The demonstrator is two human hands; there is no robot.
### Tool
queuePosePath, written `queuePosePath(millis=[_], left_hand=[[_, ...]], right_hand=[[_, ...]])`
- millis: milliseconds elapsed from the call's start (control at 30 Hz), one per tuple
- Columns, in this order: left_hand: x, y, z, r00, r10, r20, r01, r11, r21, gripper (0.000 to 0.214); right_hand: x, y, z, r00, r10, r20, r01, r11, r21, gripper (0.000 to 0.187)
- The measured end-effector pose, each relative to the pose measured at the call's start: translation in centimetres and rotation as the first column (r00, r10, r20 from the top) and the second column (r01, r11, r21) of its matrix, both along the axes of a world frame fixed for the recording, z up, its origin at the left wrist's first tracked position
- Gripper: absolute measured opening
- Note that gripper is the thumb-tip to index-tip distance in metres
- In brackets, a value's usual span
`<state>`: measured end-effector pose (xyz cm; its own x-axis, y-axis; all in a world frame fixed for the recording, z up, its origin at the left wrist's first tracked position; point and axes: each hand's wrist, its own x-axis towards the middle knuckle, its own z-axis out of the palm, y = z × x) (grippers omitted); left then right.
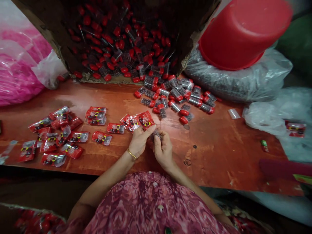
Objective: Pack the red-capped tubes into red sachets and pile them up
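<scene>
My left hand (139,140), a gold bangle on its wrist, is closed on a fan of red printed packets (138,122) near the front middle of the red-brown table (219,152). My right hand (162,149) sits right beside it, fingers pinched on a small clear item (157,134) that I cannot make out well. Just beyond both hands lies a heap of small clear tubes with red caps (174,96). Filled red packets (56,135) are scattered at the left, with more (96,115) stacked nearer the middle.
A tipped cardboard box (122,42) full of red-capped tubes stands at the back. A red plastic basin (241,32) rests upside down on a clear bag of dark items (234,78). Pink bags (19,65) lie far left, white bags (287,120) at right.
</scene>
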<state>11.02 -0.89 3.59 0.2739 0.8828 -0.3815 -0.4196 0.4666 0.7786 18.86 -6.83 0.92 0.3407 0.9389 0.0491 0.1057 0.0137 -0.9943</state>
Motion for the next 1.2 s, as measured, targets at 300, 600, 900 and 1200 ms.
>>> queuePosePath(millis=[300,600,900,1200], left_hand=[[-0.4,-0.9,-0.1,0.985,-0.165,-0.057,0.168,0.984,0.056,0.039],[-0.1,-2.1,-1.1,0.995,0.042,-0.091,-0.031,0.993,0.113,0.038],[-0.4,-0.7,-0.1,0.997,0.072,0.007,-0.073,0.997,0.03,0.019],[-0.6,-1.0,0.3,0.999,-0.006,0.035,0.005,0.999,0.039,0.021]], right_hand=[[-0.2,0.7,1.3,0.906,0.05,-0.42,-0.083,0.995,-0.061,0.022],[-0.3,0.7,0.7,0.994,-0.102,-0.05,0.104,0.994,0.039,0.016],[0.3,0.4,0.7,0.965,0.052,0.256,-0.091,0.985,0.144,0.013],[0.2,0.9,0.6,0.987,0.08,0.136,-0.097,0.987,0.125,0.013]])
